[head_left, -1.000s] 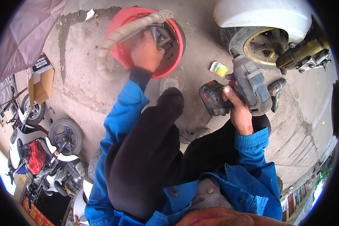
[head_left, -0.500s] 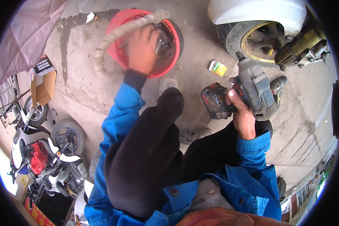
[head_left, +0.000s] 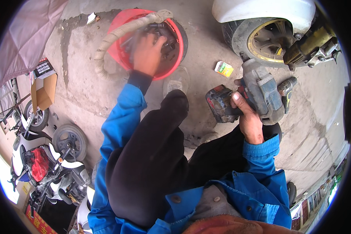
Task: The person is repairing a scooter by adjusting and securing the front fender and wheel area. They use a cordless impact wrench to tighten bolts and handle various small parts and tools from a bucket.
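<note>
My left hand (head_left: 147, 54) reaches down into a red bucket (head_left: 168, 74) at the upper left. Motion smears its fingers among dark metal pieces (head_left: 168, 42) that look like sockets; whether it grasps one is unclear. Across the bucket's rim curves a thick, beige wrapped hose (head_left: 121, 35). On the right, my right hand (head_left: 249, 119) is closed round the grip of a grey cordless impact wrench (head_left: 263, 91). The wrench's nose points away from me, and its dark battery (head_left: 220, 103) sticks out to the left.
A yellow-black drill (head_left: 287, 91) lies beside the wrench. Farther off are a small yellow-green box (head_left: 224, 69) and a wheel with a gold rim (head_left: 270, 41) under a white fender (head_left: 263, 9). At left stand an open carton (head_left: 45, 91), a loose wheel (head_left: 69, 141) and scooter parts (head_left: 50, 167).
My left hand still moves inside the bucket, its fingers shifted slightly among the metal pieces. The right hand keeps its hold on the wrench. The whole view has shifted a little.
</note>
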`<state>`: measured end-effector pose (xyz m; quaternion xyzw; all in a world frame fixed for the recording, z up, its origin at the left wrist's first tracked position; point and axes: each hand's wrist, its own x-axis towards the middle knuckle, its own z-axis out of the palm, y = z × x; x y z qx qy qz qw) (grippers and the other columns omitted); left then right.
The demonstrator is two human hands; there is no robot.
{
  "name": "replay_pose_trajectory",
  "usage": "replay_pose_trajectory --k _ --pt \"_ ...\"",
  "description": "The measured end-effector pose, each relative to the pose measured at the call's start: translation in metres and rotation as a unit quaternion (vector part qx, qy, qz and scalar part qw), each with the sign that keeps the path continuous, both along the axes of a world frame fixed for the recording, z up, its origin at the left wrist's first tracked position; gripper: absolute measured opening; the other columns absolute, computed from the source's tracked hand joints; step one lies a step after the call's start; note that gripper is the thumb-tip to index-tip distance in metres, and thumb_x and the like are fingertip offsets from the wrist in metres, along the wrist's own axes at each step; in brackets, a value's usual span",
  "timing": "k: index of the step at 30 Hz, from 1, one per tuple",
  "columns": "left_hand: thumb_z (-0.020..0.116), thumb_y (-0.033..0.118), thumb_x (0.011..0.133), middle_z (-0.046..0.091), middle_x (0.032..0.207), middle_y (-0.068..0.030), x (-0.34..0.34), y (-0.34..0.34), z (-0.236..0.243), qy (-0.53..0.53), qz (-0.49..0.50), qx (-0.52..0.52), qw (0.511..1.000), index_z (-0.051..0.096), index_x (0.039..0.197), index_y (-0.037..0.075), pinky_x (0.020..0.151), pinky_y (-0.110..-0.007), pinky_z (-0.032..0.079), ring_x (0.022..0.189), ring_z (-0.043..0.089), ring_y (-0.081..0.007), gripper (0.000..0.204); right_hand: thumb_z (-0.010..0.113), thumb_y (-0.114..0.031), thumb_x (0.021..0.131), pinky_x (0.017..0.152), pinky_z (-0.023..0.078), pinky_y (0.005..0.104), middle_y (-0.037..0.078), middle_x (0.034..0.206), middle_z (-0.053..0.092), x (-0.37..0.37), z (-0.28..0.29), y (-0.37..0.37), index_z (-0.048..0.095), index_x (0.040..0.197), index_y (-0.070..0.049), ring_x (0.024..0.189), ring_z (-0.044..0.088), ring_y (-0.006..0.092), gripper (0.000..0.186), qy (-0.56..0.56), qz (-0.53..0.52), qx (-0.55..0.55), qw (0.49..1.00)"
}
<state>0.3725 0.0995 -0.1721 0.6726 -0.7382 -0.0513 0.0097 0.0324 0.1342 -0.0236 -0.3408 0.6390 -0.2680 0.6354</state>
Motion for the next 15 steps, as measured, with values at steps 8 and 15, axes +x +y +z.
replay_pose_trajectory --k 8,15 --pt "0.067 0.001 0.089 0.068 0.122 -0.0106 0.024 -0.003 0.004 0.025 0.007 -0.071 0.997 0.071 0.111 0.01 0.093 -0.046 0.054 0.111 0.065 -0.0346 0.024 0.081 -0.018 0.096 0.075 0.044 0.029 0.001 0.09 0.058 -0.006 0.0 0.002 0.066 0.13 0.002 0.08 0.054 0.014 0.042 0.001 0.01 -0.021 1.0" --pt "0.063 0.0 0.09 0.071 0.119 -0.0119 0.002 0.002 0.037 -0.075 0.097 -0.153 0.981 0.076 0.111 0.011 0.099 -0.043 0.054 0.115 0.065 -0.0353 0.027 0.083 -0.017 0.095 0.076 0.044 0.0288 0.0 0.092 0.059 -0.01 -0.003 0.006 0.066 0.13 0.001 0.08 0.054 0.0139 0.043 0.0 -0.02 -0.007 1.0"
